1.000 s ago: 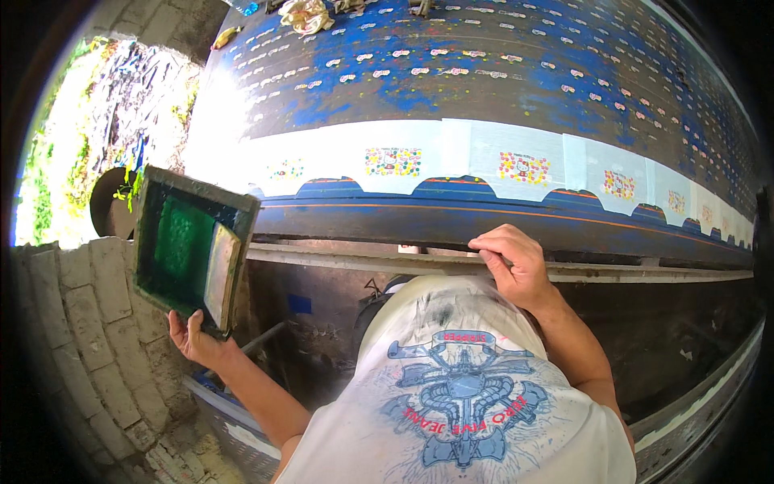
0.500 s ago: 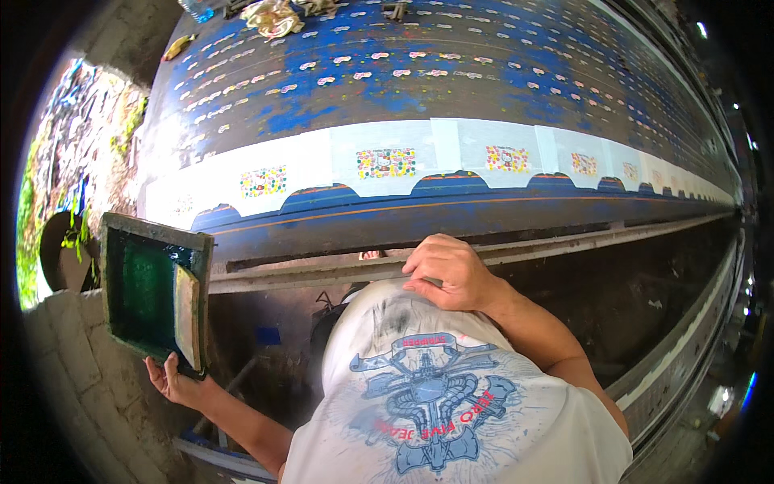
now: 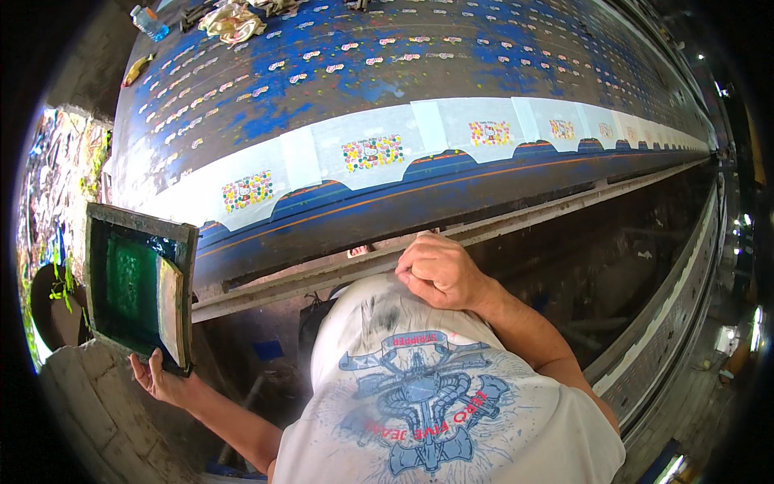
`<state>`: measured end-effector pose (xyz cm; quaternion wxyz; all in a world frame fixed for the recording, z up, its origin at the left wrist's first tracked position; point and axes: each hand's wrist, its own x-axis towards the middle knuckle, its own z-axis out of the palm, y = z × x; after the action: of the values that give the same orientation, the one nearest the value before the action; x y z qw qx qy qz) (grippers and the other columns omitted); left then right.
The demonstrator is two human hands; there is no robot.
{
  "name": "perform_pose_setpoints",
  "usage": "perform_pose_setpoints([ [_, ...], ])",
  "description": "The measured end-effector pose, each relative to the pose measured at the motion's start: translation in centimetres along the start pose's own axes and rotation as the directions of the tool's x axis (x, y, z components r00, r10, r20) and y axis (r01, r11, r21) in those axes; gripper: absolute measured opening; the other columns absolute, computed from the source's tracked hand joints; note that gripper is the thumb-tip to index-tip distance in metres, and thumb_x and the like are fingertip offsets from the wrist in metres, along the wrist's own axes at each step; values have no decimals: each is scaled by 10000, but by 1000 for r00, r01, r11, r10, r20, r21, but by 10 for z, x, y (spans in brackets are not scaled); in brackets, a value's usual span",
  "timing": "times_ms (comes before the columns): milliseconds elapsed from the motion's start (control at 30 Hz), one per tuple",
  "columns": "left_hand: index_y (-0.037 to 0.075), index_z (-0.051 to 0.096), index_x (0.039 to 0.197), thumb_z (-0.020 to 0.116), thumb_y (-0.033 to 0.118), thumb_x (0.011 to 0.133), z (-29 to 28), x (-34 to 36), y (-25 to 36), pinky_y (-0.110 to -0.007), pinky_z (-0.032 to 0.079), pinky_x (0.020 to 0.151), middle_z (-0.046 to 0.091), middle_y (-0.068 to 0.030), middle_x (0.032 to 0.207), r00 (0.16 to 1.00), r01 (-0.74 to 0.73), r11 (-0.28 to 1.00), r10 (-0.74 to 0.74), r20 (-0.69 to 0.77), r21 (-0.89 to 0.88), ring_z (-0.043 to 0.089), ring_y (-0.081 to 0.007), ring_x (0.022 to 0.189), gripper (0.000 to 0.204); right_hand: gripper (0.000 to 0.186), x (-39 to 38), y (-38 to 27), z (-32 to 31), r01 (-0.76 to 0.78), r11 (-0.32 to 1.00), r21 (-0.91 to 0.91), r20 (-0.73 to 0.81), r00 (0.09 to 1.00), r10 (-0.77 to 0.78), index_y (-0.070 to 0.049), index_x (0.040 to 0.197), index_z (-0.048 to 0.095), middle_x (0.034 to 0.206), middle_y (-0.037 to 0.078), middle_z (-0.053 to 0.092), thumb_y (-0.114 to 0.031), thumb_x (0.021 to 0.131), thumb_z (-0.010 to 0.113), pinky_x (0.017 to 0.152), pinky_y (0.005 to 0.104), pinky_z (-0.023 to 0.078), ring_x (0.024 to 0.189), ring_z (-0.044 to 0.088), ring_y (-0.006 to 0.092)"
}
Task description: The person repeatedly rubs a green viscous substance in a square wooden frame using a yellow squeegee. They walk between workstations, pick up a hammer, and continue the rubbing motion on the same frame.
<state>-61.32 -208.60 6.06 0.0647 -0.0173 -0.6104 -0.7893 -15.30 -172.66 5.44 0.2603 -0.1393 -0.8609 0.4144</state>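
My left hand (image 3: 159, 379) grips the bottom edge of a square screen-printing frame (image 3: 98, 250), held upright at the lower left; it has green mesh and a pale wooden squeegee (image 3: 171, 315) inside. My right hand (image 3: 435, 274) is closed, fingers curled against my stained white shirt (image 3: 435, 371) at the belly; whether anything is in the fingers is hidden. Beyond my hands, a long paint-stained table (image 3: 379, 73) carries a row of white cut panels (image 3: 322, 145) with colourful cartoon prints along its near edge.
A plastic bottle (image 3: 151, 24), crumpled cloths (image 3: 230, 20) and a yellow object (image 3: 137, 68) lie at the far left. A metal rail (image 3: 564, 206) runs along the table. A cracked block wall (image 3: 81, 387) and plants (image 3: 60, 278) are at left, another long rail (image 3: 645, 339) at right.
The view has swung along the table. My right hand has moved back onto my shirt and its fingers have curled tighter. The frame in my left hand sits farther left and lower.
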Motion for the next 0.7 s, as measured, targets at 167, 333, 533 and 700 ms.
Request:
perform_pose_setpoints([
  [167,62,744,1347,734,-185,872,12,3,-5,-487,678,971,765,-165,1255,999,33,999,-33,12,-3,764,-319,1090,536,253,2,-4,6,11,1000,-8,-66,998,-12,-44,769,636,906,93,757,-66,962,798,756,448,574,826,707,305],
  [333,65,749,1326,736,-181,873,17,0,-3,-481,675,987,766,-165,1287,998,24,1000,-23,60,-18,766,-318,1114,516,218,4,-2,4,31,1000,1,-64,997,-31,-37,791,659,918,98,754,-65,966,786,772,444,578,838,707,312],
  [533,47,749,1314,721,-188,862,15,-4,2,-459,649,1054,759,-153,1339,994,-16,1000,15,105,8,757,-318,1177,510,84,3,4,-3,27,1000,14,-35,999,-27,-31,929,722,971,115,770,-81,973,774,798,454,590,891,729,331],
  [700,-3,732,1328,693,-196,815,43,-43,-1,-462,629,1082,757,-147,1351,966,-31,999,26,259,14,746,-303,1208,549,138,5,10,-15,36,999,14,-43,998,-36,-20,1098,762,1043,142,790,-33,961,770,834,458,611,968,758,351],
])
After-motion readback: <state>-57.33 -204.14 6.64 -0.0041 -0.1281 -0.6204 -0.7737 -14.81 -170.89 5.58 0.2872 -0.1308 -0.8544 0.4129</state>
